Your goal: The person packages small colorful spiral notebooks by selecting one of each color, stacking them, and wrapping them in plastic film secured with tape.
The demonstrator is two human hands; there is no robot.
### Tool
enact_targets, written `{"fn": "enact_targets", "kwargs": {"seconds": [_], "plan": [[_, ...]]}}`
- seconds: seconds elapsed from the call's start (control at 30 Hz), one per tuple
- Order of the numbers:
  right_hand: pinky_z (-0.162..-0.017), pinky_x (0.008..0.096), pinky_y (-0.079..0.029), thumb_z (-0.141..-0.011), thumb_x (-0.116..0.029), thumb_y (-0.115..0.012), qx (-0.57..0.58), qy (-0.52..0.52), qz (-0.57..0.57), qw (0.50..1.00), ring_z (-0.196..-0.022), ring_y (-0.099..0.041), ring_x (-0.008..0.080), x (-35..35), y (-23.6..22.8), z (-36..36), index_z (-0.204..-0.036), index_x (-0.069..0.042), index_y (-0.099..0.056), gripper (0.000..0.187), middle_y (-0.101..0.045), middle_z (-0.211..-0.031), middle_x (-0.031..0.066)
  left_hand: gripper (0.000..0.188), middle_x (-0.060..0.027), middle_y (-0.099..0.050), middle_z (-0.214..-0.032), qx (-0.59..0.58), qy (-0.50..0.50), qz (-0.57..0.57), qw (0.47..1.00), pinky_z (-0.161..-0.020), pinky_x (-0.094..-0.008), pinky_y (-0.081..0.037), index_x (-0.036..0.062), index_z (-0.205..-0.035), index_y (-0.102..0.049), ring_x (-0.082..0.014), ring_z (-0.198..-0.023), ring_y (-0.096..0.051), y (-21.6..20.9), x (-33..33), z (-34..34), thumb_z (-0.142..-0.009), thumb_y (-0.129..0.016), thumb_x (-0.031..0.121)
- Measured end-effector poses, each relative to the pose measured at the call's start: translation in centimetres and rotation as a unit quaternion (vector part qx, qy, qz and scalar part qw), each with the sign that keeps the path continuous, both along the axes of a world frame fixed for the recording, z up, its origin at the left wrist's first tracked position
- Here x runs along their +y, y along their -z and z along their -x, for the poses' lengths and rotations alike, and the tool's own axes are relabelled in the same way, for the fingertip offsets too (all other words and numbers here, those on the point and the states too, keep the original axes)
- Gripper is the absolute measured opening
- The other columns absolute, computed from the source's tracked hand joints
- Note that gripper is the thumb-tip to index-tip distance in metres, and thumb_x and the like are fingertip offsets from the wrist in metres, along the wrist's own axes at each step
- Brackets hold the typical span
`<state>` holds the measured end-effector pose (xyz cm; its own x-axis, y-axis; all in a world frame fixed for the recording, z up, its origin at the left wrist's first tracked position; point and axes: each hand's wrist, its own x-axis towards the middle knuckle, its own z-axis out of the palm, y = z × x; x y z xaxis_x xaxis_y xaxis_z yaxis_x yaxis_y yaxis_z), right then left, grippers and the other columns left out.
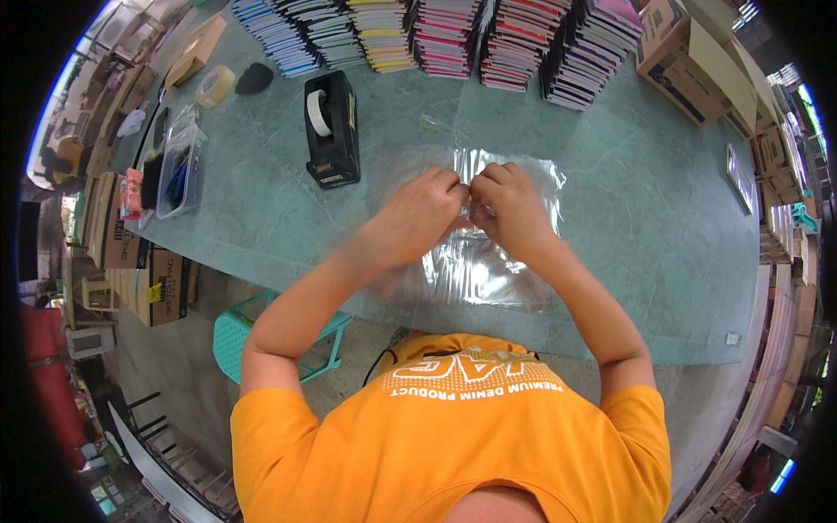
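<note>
Head view, plastic sheet: a clear, glossy plastic sheet (488,261) lies flat on the green table (645,218), right in front of the person; it is crinkled and throws white glare along its upper edge and lower middle (its left part is so clear the table shows through).
Left hand: the left hand (427,213) rests on the sheet, fingers curled in tight and pinching the plastic near the sheet's middle.
Right hand: the right hand (510,205) sits just beside the left, knuckles almost touching, fingers likewise bunched on a fold of the film.
Tape dispenser: a black tape dispenser (331,131) stands just left of the sheet.
Notebook stacks: rows of notebook stacks (436,35) line the far edge of the table.
Other things: a tape roll (214,85) and a clear tray (180,170) sit at far left; cardboard boxes (689,61) at far right.
</note>
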<state>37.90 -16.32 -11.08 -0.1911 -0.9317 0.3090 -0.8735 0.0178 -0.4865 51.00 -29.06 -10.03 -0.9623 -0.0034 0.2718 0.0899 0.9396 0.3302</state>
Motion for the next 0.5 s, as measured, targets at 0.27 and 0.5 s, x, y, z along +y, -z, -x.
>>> {"fn": "enact_targets", "kwargs": {"seconds": [0.27, 0.5], "plan": [[-0.105, 0.0431, -0.029, -0.08, -0.007, -0.055, 0.116, -0.019, -0.033, 0.992, -0.123, -0.042, 0.0298, 4.4, 0.5, -2.4, -0.116, 0.001, -0.054, 0.037, -0.05, -0.125, 0.0157, 0.028, -0.0094, -0.058, -0.093, 0.077, -0.023, 0.073, 0.994, -0.079, -0.0375, -0.044, 0.0, -0.091, -0.062, -0.0274, -0.092, -0.054, 2.7, 2.9, -2.9, -0.064, -0.06, 0.007], [-0.104, 0.0448, -0.031, -0.081, -0.008, -0.058, -0.013, -0.085, 0.028, 0.996, -0.126, -0.04, 0.0283, 2.0, 2.6, -1.3, -0.118, -0.005, -0.054, 0.037, -0.048, -0.13, 0.0112, 0.032, -0.0054, -0.055, -0.106, 0.246, -0.072, 0.124, 0.959, -0.083, -0.0416, -0.038, 0.007, -0.103, -0.063, -0.0219, -0.101, -0.049, 7.3, 3.1, -3.8, -0.072, -0.058, 0.012]]}}
